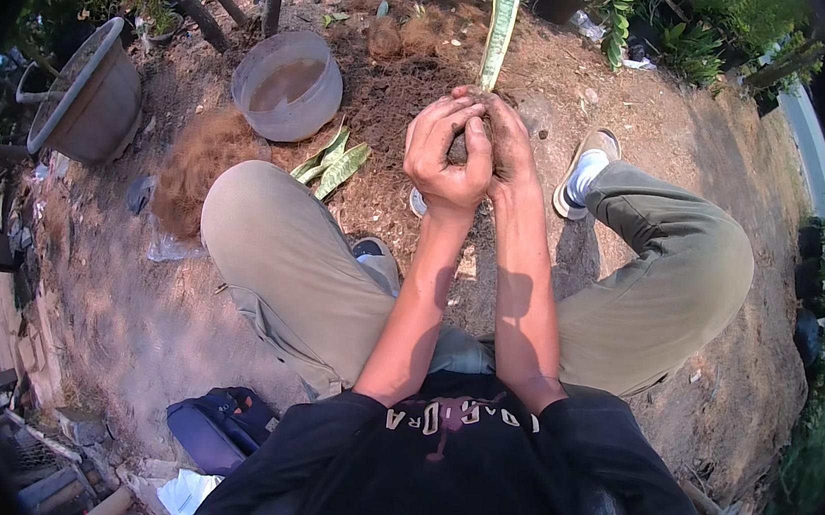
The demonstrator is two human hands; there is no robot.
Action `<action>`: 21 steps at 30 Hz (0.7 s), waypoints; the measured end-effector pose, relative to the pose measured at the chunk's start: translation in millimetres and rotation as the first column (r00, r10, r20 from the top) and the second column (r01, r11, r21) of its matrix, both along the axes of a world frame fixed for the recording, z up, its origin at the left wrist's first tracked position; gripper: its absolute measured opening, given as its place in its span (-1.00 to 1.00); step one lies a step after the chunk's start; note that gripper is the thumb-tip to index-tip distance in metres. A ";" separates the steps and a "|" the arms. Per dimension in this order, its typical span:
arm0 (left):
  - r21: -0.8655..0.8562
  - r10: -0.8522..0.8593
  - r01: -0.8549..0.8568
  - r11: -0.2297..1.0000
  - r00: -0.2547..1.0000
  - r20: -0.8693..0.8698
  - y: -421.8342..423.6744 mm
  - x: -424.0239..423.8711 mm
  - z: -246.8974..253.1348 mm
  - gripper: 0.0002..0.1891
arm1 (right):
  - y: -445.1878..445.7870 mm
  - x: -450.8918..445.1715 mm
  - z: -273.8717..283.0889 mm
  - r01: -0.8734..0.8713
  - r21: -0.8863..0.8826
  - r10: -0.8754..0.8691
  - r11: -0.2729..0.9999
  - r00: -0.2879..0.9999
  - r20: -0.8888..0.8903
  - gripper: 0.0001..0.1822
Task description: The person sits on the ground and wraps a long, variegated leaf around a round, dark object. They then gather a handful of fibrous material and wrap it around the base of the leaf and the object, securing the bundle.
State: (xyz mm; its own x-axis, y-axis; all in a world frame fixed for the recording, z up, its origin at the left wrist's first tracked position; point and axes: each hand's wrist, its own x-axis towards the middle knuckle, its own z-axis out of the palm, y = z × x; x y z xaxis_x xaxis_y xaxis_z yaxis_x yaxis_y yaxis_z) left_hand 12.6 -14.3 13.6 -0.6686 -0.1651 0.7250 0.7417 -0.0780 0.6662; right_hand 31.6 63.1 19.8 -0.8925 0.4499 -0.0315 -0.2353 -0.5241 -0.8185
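My left hand and my right hand are cupped together around a dark ball of soil, which shows between the fingers. Out of the top of it stands a snake plant leaf, green with pale yellow edges, running up past the picture's rim. Soil smears the fingers of both hands. The underside of the ball is hidden by my palms. Loose dark soil covers the ground just left of my hands. Several cut snake plant leaves lie by my left knee.
A translucent plastic tub with brown water stands at the left. Beside it are a heap of brown coir fibre and a tilted large plant pot. Coir balls lie farther ahead. A dark blue bag rests behind my left leg.
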 end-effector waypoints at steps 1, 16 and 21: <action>0.024 -0.029 0.027 0.999 0.996 0.079 1.9 -1.2 -6.1 -0.87 | 0.9 -1.8 -4.1 0.007 0.023 -0.007 1.000 1.000 0.023 -0.70; -0.222 0.086 -0.076 0.972 0.996 0.032 34.4 -16.7 -28.5 -0.92 | 44.4 -36.7 -81.9 -0.044 -0.198 0.012 0.979 0.986 -0.164 -0.73; 0.180 -0.188 0.098 0.979 0.777 0.600 28.8 -27.4 -48.0 -0.80 | 21.2 -30.5 -47.8 0.035 -0.040 -0.025 0.999 0.974 0.227 -0.60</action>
State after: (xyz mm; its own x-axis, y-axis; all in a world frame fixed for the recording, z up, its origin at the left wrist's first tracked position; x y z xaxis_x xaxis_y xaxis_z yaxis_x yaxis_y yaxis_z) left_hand -14.8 14.6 -34.4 -0.9865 -0.0949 0.1338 0.1549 -0.2703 0.9502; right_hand 1.1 84.3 -28.0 -0.8462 0.4700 -0.2511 -0.0627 -0.5559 -0.8289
